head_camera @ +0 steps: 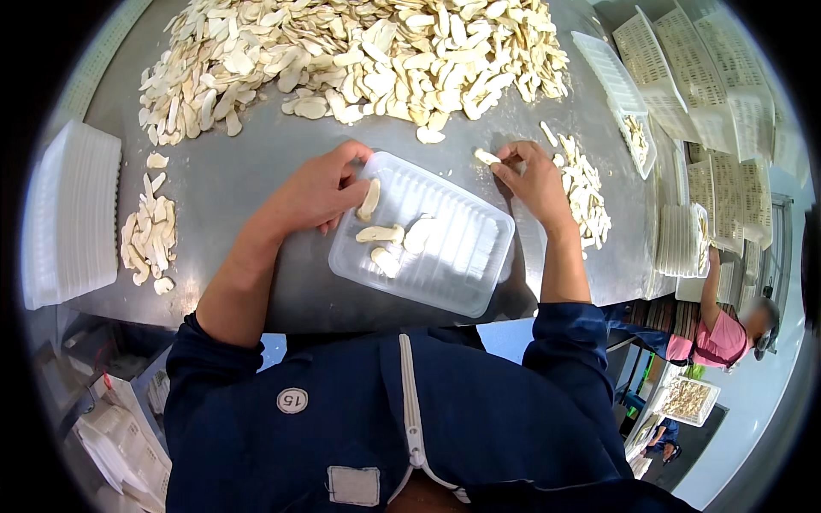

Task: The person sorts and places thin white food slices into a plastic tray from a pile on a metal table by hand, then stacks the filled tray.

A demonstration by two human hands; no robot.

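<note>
A clear ribbed plastic tray [449, 256] lies aslant on the metal table before me. Several pale mushroom slices [380, 235] rest at its left end. My left hand [324, 192] grips the tray's upper left corner; its thumb is at a slice [369, 200] inside the tray, and whether it presses on that slice I cannot tell. Right of the tray, my right hand [529, 179] pinches a small slice [486, 157] between thumb and fingertips, just over the tabletop. A small pile of narrow slices [584, 199] lies beside that hand.
A large heap of slices [359, 58] covers the table's far side. At left are stacked trays [74, 215] and a small pile [151, 234]. White baskets [699, 83], a partly filled tray [616, 83] and another tray stack [678, 240] stand right. A person in pink [721, 336] is beyond.
</note>
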